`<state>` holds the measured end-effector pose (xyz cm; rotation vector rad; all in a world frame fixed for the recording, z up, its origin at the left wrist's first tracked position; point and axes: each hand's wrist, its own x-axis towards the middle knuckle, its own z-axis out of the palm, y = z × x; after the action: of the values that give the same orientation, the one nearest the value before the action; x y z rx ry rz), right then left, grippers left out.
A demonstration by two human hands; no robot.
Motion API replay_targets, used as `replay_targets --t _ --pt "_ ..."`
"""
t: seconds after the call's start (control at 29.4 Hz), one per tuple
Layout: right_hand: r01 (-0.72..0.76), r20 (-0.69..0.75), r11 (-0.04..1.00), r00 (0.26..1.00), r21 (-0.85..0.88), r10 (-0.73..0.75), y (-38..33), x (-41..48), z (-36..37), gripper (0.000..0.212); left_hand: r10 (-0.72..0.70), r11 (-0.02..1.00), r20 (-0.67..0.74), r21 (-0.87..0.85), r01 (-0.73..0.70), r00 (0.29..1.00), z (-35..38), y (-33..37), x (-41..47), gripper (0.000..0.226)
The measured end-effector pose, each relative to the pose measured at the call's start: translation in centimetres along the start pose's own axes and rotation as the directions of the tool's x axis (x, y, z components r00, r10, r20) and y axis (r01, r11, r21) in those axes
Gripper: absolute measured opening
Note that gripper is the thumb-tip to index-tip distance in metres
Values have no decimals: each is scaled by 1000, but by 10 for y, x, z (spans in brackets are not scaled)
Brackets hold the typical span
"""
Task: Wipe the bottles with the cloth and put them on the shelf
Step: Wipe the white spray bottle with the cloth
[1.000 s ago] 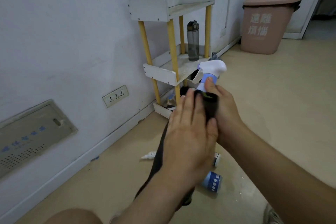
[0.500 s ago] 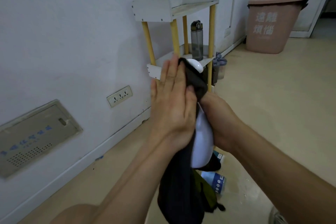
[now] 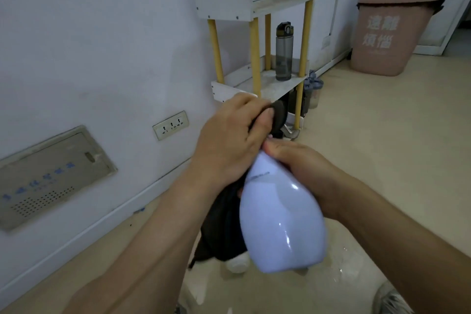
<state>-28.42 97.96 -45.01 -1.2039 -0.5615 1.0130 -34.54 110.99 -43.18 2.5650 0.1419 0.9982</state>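
Observation:
My right hand [image 3: 303, 173] grips the upper part of a pale blue-white spray bottle [image 3: 280, 222], whose rounded base tilts toward me. My left hand [image 3: 229, 143] holds a dark cloth [image 3: 224, 232] bunched around the bottle's head, which is hidden under it; the rest of the cloth hangs down beside the bottle. Beyond my hands stands a small white shelf [image 3: 257, 5] with yellow posts against the wall. A grey drinking bottle [image 3: 283, 53] stands upright on its middle board.
A white bottle [image 3: 238, 264] lies on the floor under the cloth. A pink lidded bin [image 3: 392, 25] stands at the back right. Jars [image 3: 314, 92] sit on the floor beside the shelf. A wall socket [image 3: 171, 125] and a metal panel [image 3: 48, 173] are on the left wall.
The bottle has tipped so that its base now points toward me. My left hand went from flat against the cloth to curled over the bottle's head with the cloth.

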Motion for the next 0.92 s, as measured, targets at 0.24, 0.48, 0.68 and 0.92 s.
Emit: replay_targets --t 0.24,0.48,0.68,0.92 --pt "-55 151 940 982 -337 112 -10 -7 -10 26 -270 948 -44 -189 257 962 -1 2 -4 44" --pt "-1 102 801 992 -599 77 -20 -12 -13 38 -732 375 147 -728 574 665 -9 5 -2 31" --pt "-17 -5 853 1000 -522 17 -18 -12 -14 44 -324 823 40 -481 302 945 6 28 -14 22" --pt "35 18 597 999 -802 -34 -9 -16 -1 43 -753 446 86 -662 602 652 8 9 -8 50"
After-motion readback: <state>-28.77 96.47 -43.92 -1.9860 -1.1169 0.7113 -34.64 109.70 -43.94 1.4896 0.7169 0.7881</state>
